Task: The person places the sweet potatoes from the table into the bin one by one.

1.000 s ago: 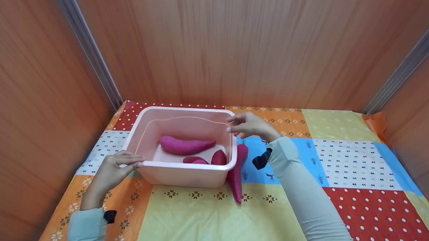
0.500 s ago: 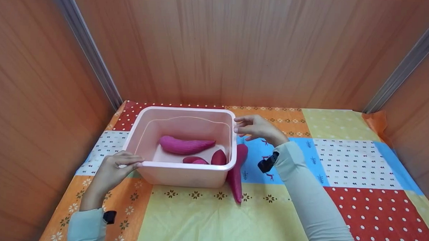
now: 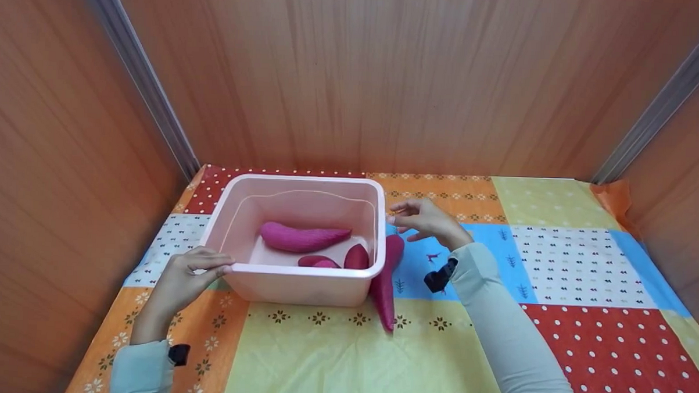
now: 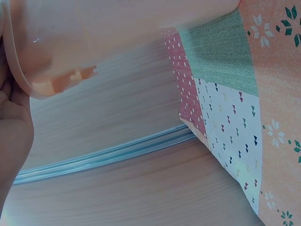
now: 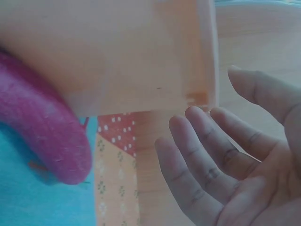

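A pale pink plastic bin point(image 3: 300, 286) stands on the patterned cloth. My left hand point(image 3: 186, 281) pinches its rim at the near left corner. Inside lie a long magenta sweet potato point(image 3: 301, 237) and smaller dark red pieces point(image 3: 356, 257), partly hidden by the near wall. Another long magenta sweet potato point(image 3: 386, 285) rests outside, against the bin's right wall, its thin end toward me. Above its thick end, just right of the rim, my right hand point(image 3: 430, 221) hovers with loosely bent fingers, holding nothing. In the right wrist view its fingers point(image 5: 207, 172) are spread apart.
Wood-grain panels point(image 3: 354, 74) enclose the table at the back and both sides, with grey metal strips point(image 3: 150, 79) at the corners. A patchwork tablecloth point(image 3: 580, 263) covers the surface. An orange fold of cloth point(image 3: 614, 203) sticks up at the back right.
My right hand has drawn away from the bin's right rim, moving right and slightly toward me. The left hand, the bin and the sweet potatoes stay in place.
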{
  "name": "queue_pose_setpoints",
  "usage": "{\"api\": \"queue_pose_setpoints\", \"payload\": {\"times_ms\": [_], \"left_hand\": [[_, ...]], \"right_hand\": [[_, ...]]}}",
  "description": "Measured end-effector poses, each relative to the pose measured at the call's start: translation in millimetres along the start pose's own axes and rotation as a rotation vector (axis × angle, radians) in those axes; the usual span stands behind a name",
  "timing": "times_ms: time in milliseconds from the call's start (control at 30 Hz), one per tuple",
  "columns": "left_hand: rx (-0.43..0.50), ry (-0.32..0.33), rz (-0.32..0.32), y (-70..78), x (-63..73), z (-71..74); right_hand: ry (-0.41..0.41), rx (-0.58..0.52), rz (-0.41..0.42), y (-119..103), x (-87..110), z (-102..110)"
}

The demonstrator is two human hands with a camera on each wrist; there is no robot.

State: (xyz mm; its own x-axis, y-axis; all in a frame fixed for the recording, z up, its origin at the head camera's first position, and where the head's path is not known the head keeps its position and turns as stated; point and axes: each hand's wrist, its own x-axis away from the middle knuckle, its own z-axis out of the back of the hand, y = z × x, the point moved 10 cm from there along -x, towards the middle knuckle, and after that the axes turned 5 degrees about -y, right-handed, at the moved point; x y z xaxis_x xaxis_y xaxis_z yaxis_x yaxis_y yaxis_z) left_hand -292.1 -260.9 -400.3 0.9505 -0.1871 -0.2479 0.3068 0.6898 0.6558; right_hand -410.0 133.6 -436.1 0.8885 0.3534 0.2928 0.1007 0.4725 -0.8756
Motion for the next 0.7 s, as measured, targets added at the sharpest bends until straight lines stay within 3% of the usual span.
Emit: {"api": "queue_pose_setpoints", "payload": {"times_ms": [267, 700], "left_hand": [[0.007, 0.021, -0.039, 1.8, -1.0, 2.1], [0.004, -0.013, -0.008, -2.4, -0.9, -0.7]], "right_hand": [[0.008, -0.02, -0.033, 25, -1.9, -7], [0.02, -0.085, -0.097, 71, -2.5, -21]]}}
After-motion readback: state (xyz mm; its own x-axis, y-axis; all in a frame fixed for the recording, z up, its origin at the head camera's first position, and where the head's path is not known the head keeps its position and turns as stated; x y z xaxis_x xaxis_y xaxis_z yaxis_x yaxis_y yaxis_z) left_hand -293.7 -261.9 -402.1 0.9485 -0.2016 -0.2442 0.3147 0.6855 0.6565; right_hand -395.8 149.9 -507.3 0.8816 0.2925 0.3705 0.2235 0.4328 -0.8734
